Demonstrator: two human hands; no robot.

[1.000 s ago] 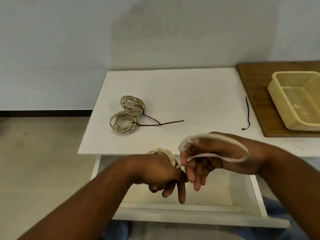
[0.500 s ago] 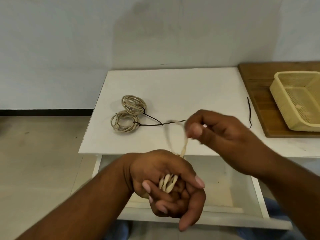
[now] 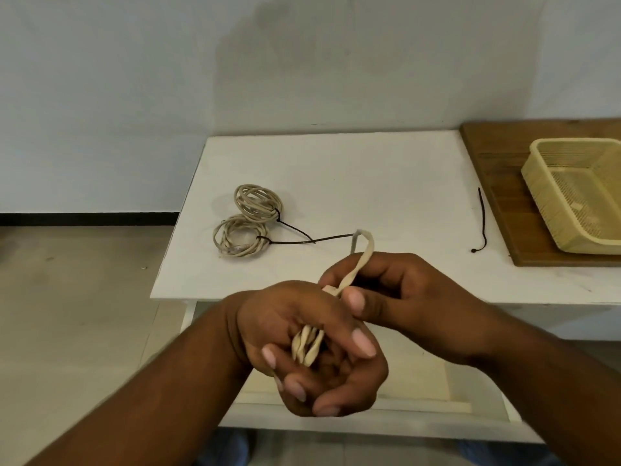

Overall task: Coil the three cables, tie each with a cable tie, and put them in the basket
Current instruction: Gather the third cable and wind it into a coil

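My left hand (image 3: pixel 312 348) is closed around several turns of a flat cream cable (image 3: pixel 307 346), held over the open drawer. My right hand (image 3: pixel 393 294) pinches the free end of that cable, whose loop (image 3: pixel 364 247) sticks up above my fingers. Two coiled beige cables lie on the white table at the left, the far coil (image 3: pixel 257 203) and the near coil (image 3: pixel 240 237), each tied with a dark cable tie whose tail (image 3: pixel 302 238) trails to the right. A loose dark cable tie (image 3: pixel 482 223) lies near the table's right side. The yellow basket (image 3: pixel 537 183) stands at the far right.
The basket rests on a wooden board (image 3: pixel 494 156) that overlaps the white table (image 3: pixel 369 169). An open white drawer (image 3: pixel 437 381) juts out under my hands. A pale wall runs behind the table, and tiled floor (image 3: pixel 77 314) lies at the left.
My right hand has come down and closer to my left hand, carrying the cable's free end around. My left hand keeps the coil and has barely moved.
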